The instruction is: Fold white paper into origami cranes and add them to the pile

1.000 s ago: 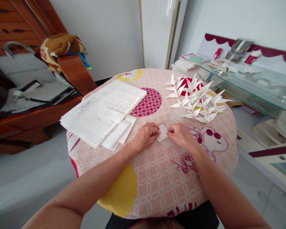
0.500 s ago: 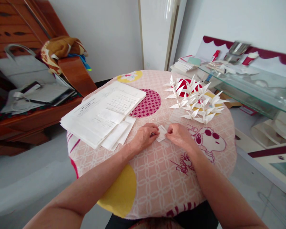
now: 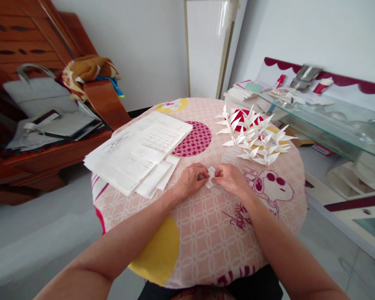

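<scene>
A small folded piece of white paper [image 3: 211, 182] lies between my two hands on the pink patterned tablecloth [image 3: 203, 225]. My left hand [image 3: 193, 178] grips its left edge with thumb and fingers pinched. From the other side, my right hand [image 3: 228, 177] pinches the right edge, its fingertips partly covering the paper. Several white paper cranes [image 3: 253, 133] stand grouped beyond my right hand. To the left are a stack of printed sheets [image 3: 134, 146] and some smaller paper pieces [image 3: 158, 177] at its near edge.
Right of the round table is a glass shelf [image 3: 325, 125] with a metal container, a red-and-white cup and papers. A wooden bench [image 3: 103, 100] on the left holds a grey bag [image 3: 34, 91], a folded cloth and a laptop-like flat object.
My right hand has shifted slightly left over the paper, closer to my left hand, so less of the paper shows. The whole view has tilted a little upward.
</scene>
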A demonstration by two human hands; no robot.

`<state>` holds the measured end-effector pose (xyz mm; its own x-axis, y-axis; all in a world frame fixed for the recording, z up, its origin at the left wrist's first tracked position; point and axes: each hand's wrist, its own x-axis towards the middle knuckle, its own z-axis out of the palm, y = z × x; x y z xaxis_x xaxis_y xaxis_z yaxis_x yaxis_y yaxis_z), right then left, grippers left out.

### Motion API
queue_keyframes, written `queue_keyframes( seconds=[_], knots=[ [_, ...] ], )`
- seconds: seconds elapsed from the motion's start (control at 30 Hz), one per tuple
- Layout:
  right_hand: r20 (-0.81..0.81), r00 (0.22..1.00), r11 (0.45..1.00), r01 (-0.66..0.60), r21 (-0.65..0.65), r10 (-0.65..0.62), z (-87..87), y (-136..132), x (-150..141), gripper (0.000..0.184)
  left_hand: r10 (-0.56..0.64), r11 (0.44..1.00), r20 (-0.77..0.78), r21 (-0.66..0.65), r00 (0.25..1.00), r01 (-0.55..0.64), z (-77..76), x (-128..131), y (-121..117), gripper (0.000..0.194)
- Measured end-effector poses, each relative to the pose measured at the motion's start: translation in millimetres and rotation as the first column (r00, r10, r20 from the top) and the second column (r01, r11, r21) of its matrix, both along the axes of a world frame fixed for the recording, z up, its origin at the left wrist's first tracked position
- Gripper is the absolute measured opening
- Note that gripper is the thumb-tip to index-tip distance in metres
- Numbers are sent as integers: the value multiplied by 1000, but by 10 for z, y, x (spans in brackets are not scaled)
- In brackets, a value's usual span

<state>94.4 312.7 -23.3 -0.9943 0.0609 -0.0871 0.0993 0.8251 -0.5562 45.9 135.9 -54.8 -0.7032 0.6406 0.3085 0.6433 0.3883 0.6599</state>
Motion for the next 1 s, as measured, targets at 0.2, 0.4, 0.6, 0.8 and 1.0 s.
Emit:
queue_keyframes(
  seconds=[0.2, 0.4, 0.6, 0.8, 1.0],
  knots=[
    [21, 1000, 1000, 8, 12, -8, 1, 13, -20, 4, 91, 994, -19, -53, 996, -92, -5, -3, 71, 7],
    [21, 1000, 1000, 17, 1, -17, -1, 4, -14, 5, 41, 998, 58, -56, 997, -37, 20, -53, 11, 28],
    [20, 999, 999, 28, -23, -27, 7, 5, 6, 7, -20, 1000, 141, -13, 990, 22, 50, -122, -53, 52],
    [-28, 999, 999, 34, -38, -36, -25, 34, 31, 17, 119, 983, 154, -157, 981, -95, 129, -174, 94, 41],
    [-63, 996, 998, 60, 2, -60, -51, 53, 27, 20, 117, 980, 264, -184, 957, -69, 162, -237, 95, 23]
  ],
)
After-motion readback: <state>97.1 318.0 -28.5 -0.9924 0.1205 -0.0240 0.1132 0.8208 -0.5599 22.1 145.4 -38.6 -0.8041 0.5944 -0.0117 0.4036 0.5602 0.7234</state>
